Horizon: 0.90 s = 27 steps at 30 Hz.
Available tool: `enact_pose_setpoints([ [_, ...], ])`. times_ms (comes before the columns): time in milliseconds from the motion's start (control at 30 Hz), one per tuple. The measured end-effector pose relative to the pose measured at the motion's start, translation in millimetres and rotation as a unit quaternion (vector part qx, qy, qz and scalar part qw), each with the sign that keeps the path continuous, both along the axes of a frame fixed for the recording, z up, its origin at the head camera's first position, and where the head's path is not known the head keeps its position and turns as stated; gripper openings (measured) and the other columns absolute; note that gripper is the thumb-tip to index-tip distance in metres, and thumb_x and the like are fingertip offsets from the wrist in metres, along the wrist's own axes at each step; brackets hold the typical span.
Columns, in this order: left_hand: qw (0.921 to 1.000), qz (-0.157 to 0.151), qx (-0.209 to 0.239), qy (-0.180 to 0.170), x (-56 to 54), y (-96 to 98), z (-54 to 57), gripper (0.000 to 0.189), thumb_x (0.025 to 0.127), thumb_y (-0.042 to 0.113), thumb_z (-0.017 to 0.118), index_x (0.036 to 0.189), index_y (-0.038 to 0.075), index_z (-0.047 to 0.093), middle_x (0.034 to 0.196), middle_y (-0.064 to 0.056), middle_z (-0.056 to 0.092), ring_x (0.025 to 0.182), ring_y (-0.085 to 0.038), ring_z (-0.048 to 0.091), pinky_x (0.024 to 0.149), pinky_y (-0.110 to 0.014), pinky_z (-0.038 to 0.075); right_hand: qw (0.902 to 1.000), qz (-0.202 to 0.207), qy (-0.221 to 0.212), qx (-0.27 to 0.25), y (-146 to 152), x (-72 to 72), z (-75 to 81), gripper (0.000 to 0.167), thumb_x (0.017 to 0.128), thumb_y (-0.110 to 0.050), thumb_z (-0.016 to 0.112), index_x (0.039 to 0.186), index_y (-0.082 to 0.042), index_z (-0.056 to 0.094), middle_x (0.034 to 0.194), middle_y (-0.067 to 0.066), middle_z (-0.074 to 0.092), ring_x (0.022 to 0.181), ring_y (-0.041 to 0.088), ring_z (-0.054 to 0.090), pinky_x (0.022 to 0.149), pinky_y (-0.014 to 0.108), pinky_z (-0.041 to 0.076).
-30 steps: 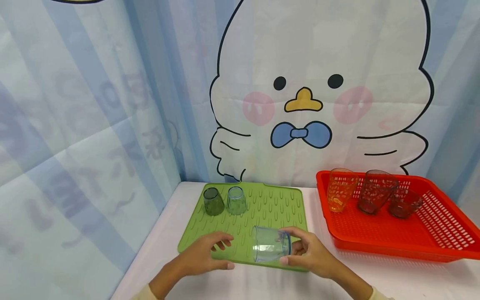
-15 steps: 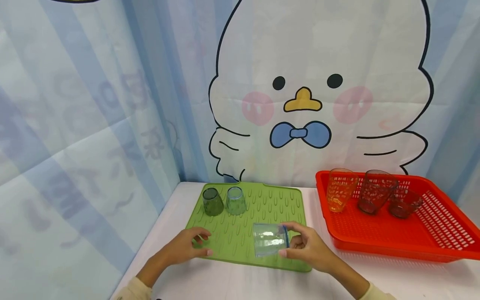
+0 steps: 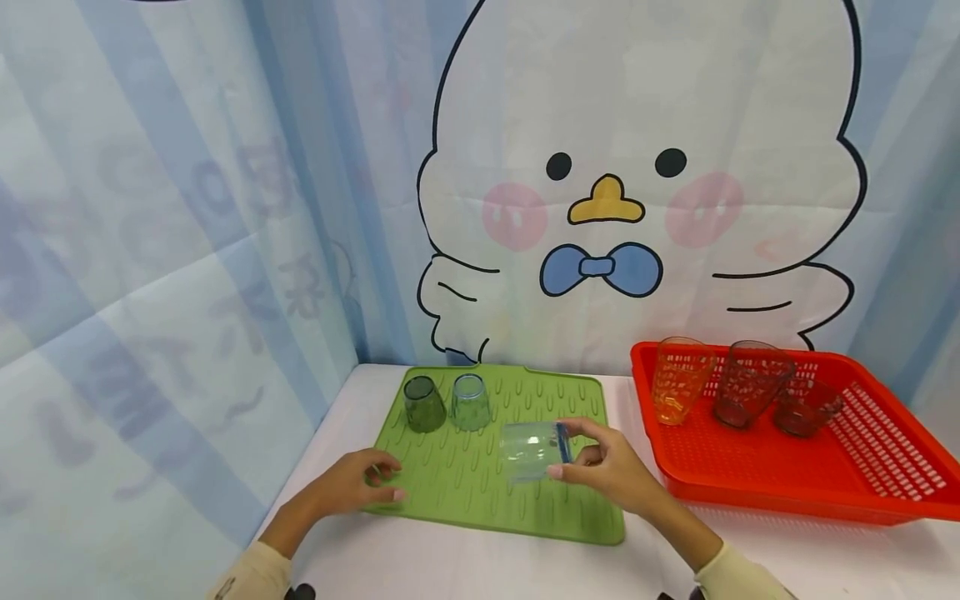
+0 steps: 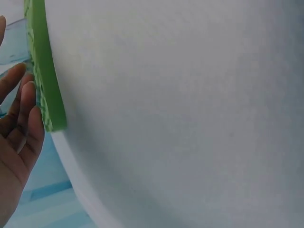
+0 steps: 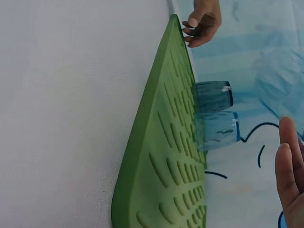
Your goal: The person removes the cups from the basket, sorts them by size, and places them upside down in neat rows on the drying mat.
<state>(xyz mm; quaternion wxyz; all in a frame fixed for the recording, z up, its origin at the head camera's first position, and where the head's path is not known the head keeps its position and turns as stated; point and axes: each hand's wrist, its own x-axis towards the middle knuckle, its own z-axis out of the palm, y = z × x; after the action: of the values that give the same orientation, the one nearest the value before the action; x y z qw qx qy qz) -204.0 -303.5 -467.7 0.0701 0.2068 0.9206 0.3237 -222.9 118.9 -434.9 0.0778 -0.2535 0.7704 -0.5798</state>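
My right hand [image 3: 607,467] pinches a clear glass [image 3: 528,452] by its blue-tinted end. The glass lies sideways in the air above the green drying mat [image 3: 480,500], its other end pointing left; it shows faintly in the right wrist view too. Over the mat's front left corner, my left hand [image 3: 352,483] hovers with loosely bent fingers and nothing in them. Two glasses stand upside down at the mat's back left: a dark grey one [image 3: 424,406] and a pale blue one [image 3: 471,404]. In the left wrist view, the left fingers [image 4: 28,95] overlap the mat's edge.
A red plastic basket [image 3: 787,492] stands right of the mat. Along its back lean an orange-looking glass [image 3: 678,387] and a darker tumbler [image 3: 750,387], with a short glass cup [image 3: 806,410] beside them. A curtain with a cartoon bird [image 3: 600,317] hangs behind the white table.
My left hand has drawn away to the left, from near the glass to the mat's corner. My right hand has lifted the glass slightly farther back and left.
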Motion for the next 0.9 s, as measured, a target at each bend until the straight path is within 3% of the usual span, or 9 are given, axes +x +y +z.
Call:
enact_pose_setpoints([
  [100,1.0000,0.006,-0.001,-0.004,-1.2,-4.2,-3.2,0.049,0.087,0.035,0.079,0.118,-0.001,0.066,0.106,-0.009,0.067,0.091,-0.019,0.063,0.079,-0.030,0.054,0.9998,-0.015,0.002,0.009,-3.0,-4.3,0.1,0.061,0.085,-0.017,0.081,0.139,-0.003,0.054,0.121,0.016,0.058,0.059,0.010,0.057,0.049,0.022,0.043],
  [400,0.9997,0.016,-0.006,-0.018,-3.5,-9.7,-6.8,0.047,0.085,0.033,0.080,0.116,0.000,0.067,0.104,-0.006,0.065,0.091,-0.017,0.061,0.078,-0.029,0.053,0.9983,-0.042,-0.005,0.041,-13.4,-18.5,0.1,0.062,0.085,-0.027,0.082,0.139,-0.010,0.056,0.117,0.015,0.063,0.063,0.027,0.059,0.049,0.024,0.043],
  [633,0.9992,0.012,-0.001,-0.039,-2.3,-9.5,-2.4,0.049,0.085,0.030,0.080,0.118,-0.002,0.065,0.106,-0.008,0.064,0.094,-0.020,0.060,0.080,-0.033,0.052,0.9966,-0.054,0.007,0.063,-23.6,-33.7,0.4,0.063,0.084,-0.029,0.083,0.137,-0.008,0.057,0.118,0.014,0.063,0.057,0.013,0.050,0.049,0.025,0.040],
  [900,0.9986,0.011,0.002,-0.052,-4.2,-11.1,-4.7,0.046,0.086,0.028,0.080,0.119,0.000,0.065,0.105,-0.008,0.063,0.095,-0.020,0.059,0.080,-0.036,0.052,0.9944,-0.064,0.010,0.084,-30.2,-50.4,-0.9,0.066,0.083,-0.031,0.083,0.138,-0.006,0.056,0.127,0.017,0.061,0.052,0.010,0.041,0.048,0.026,0.037],
])
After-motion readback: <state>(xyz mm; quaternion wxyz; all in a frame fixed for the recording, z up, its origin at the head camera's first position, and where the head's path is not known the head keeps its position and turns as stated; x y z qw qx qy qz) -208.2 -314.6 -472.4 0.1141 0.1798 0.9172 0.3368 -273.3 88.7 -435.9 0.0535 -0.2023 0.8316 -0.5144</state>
